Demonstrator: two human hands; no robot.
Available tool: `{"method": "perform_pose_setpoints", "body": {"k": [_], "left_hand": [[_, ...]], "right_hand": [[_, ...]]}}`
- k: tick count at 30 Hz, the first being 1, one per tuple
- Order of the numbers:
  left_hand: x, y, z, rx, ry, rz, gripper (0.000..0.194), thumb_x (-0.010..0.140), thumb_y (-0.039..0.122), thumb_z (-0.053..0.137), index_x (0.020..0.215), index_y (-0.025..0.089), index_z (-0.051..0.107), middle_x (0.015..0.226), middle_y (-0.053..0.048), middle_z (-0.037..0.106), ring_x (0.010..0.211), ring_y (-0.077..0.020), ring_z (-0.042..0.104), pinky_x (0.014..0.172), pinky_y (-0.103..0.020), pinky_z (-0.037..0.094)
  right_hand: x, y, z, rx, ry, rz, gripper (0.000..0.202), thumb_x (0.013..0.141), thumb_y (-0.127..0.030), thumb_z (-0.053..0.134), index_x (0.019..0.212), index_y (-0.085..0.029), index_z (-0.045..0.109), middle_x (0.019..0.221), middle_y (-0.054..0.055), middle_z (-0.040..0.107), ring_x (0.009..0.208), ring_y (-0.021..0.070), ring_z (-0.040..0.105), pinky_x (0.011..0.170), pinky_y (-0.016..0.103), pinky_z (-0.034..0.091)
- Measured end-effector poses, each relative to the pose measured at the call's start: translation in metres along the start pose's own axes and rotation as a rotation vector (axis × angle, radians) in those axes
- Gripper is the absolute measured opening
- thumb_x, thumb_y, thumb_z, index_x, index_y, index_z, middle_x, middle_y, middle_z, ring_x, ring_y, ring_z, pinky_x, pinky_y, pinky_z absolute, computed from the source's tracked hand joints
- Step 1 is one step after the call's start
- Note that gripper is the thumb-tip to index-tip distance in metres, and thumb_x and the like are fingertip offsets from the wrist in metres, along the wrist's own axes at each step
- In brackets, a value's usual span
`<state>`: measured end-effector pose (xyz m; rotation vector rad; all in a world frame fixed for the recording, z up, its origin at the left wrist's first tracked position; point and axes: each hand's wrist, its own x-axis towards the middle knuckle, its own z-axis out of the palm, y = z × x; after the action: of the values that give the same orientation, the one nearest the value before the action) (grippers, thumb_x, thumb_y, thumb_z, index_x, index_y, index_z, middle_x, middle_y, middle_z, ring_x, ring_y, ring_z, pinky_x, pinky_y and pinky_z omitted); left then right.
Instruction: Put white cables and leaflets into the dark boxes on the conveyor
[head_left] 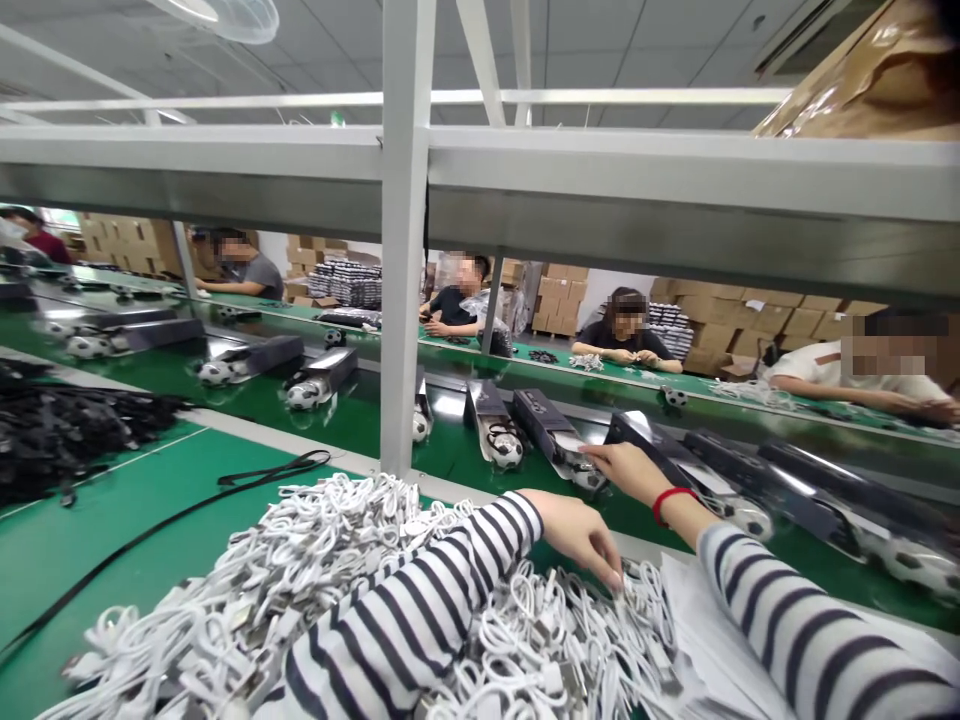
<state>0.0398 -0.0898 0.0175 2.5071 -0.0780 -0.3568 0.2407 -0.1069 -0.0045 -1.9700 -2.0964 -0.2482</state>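
Observation:
My left hand (pixel 581 537) reaches down into a heap of white USB cables (pixel 322 550), its thumb and fingers pinched on a white cable (pixel 626 600) at the heap's right side. My right hand (pixel 628 468) is stretched over the green conveyor, its fingers closed at the open end of a black box (pixel 541 420). A black-and-white toy football (pixel 589 474) in clear plastic sticks out of that box, just below the fingertips. The undersides of the right fingers are hidden.
Similar open boxes with footballs, such as one box (pixel 491 410), line the conveyor (pixel 360 425). A grey post (pixel 405 250) rises in front. Black straps (pixel 82 430) are heaped at left. White paper sheets (pixel 712 640) lie beneath my right forearm. Several co-workers sit across the line.

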Motion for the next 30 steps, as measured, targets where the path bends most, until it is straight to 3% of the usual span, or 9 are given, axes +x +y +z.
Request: {"method": "perform_pose_setpoints", "body": {"k": [4, 7, 12, 15, 17, 20, 23, 26, 30], "left_hand": [[-0.012, -0.002, -0.011, -0.228, 0.106, 0.025, 0.020, 0.082, 0.035, 0.054, 0.087, 0.016, 0.062, 0.083, 0.000, 0.065, 0.070, -0.0115, 0.057, 0.073, -0.023, 0.042], [-0.018, -0.007, -0.020, -0.314, 0.272, 0.013, 0.019, 0.083, 0.032, 0.050, 0.079, 0.014, 0.055, 0.077, -0.002, 0.064, 0.062, -0.0102, 0.053, 0.061, -0.021, 0.041], [-0.026, -0.016, -0.028, -0.260, 0.622, -0.053, 0.026, 0.088, 0.040, 0.042, 0.090, 0.017, 0.054, 0.076, -0.001, 0.063, 0.059, -0.0108, 0.052, 0.058, -0.021, 0.041], [-0.032, -0.028, -0.031, 0.021, 0.955, -0.249, 0.025, 0.090, 0.038, 0.040, 0.095, 0.021, 0.057, 0.084, -0.001, 0.064, 0.073, -0.0142, 0.058, 0.067, -0.023, 0.042], [-0.035, -0.039, -0.031, 0.248, 1.080, -0.421, 0.025, 0.091, 0.037, 0.039, 0.098, 0.024, 0.058, 0.088, -0.002, 0.064, 0.079, -0.0172, 0.058, 0.069, -0.025, 0.042], [-0.036, -0.055, -0.029, 0.473, 1.080, -0.595, 0.024, 0.091, 0.032, 0.039, 0.103, 0.025, 0.059, 0.091, -0.004, 0.063, 0.082, -0.0204, 0.059, 0.068, -0.027, 0.042], [-0.029, -0.065, -0.024, 0.611, 0.988, -0.654, 0.020, 0.089, 0.024, 0.044, 0.100, 0.021, 0.061, 0.088, -0.008, 0.062, 0.086, -0.0222, 0.057, 0.067, -0.028, 0.043], [-0.021, -0.070, -0.020, 0.691, 0.898, -0.619, 0.018, 0.088, 0.019, 0.045, 0.094, 0.016, 0.062, 0.088, -0.010, 0.059, 0.091, -0.0226, 0.053, 0.070, -0.028, 0.043], [-0.012, -0.075, -0.015, 0.712, 0.823, -0.501, 0.030, 0.093, 0.029, 0.034, 0.098, 0.017, 0.061, 0.096, -0.011, 0.054, 0.095, -0.0238, 0.048, 0.073, -0.031, 0.043]], "right_hand": [[0.007, 0.001, -0.007, 0.069, -0.098, -0.023, 0.044, 0.087, -0.031, 0.040, 0.127, -0.016, 0.050, 0.131, 0.009, 0.051, 0.120, 0.0216, 0.048, 0.100, 0.033, 0.037], [-0.010, -0.002, -0.032, 0.080, -0.073, 0.051, 0.047, 0.086, -0.033, 0.039, 0.126, -0.011, 0.050, 0.129, 0.013, 0.052, 0.118, 0.0233, 0.049, 0.101, 0.034, 0.036], [-0.097, -0.009, -0.078, 0.090, -0.350, 0.318, 0.066, 0.078, -0.062, 0.042, 0.118, -0.013, 0.059, 0.125, 0.013, 0.056, 0.112, 0.0315, 0.053, 0.097, 0.041, 0.041], [-0.155, -0.012, -0.080, 0.104, -0.448, 0.415, 0.080, 0.071, -0.069, 0.046, 0.126, -0.013, 0.052, 0.132, 0.013, 0.049, 0.117, 0.0327, 0.048, 0.101, 0.042, 0.037], [-0.182, -0.016, -0.070, 0.100, -0.431, 0.451, 0.084, 0.069, -0.070, 0.048, 0.130, -0.012, 0.048, 0.135, 0.014, 0.045, 0.119, 0.0334, 0.046, 0.102, 0.043, 0.035], [-0.201, -0.020, -0.053, 0.115, -0.298, 0.522, 0.082, 0.068, -0.068, 0.049, 0.129, -0.013, 0.047, 0.134, 0.015, 0.046, 0.117, 0.0340, 0.048, 0.099, 0.045, 0.038], [-0.205, -0.019, -0.042, 0.183, -0.099, 0.549, 0.070, 0.069, -0.063, 0.054, 0.122, -0.017, 0.051, 0.127, 0.014, 0.054, 0.114, 0.0327, 0.051, 0.095, 0.044, 0.041], [-0.206, -0.014, -0.040, 0.307, 0.042, 0.591, 0.048, 0.071, -0.056, 0.055, 0.103, -0.021, 0.057, 0.108, 0.010, 0.065, 0.102, 0.0294, 0.058, 0.085, 0.039, 0.047], [-0.208, -0.009, -0.046, 0.591, 0.097, 0.637, 0.032, 0.072, -0.053, 0.054, 0.078, -0.021, 0.056, 0.076, 0.004, 0.065, 0.069, 0.0213, 0.060, 0.059, 0.030, 0.049]]}}
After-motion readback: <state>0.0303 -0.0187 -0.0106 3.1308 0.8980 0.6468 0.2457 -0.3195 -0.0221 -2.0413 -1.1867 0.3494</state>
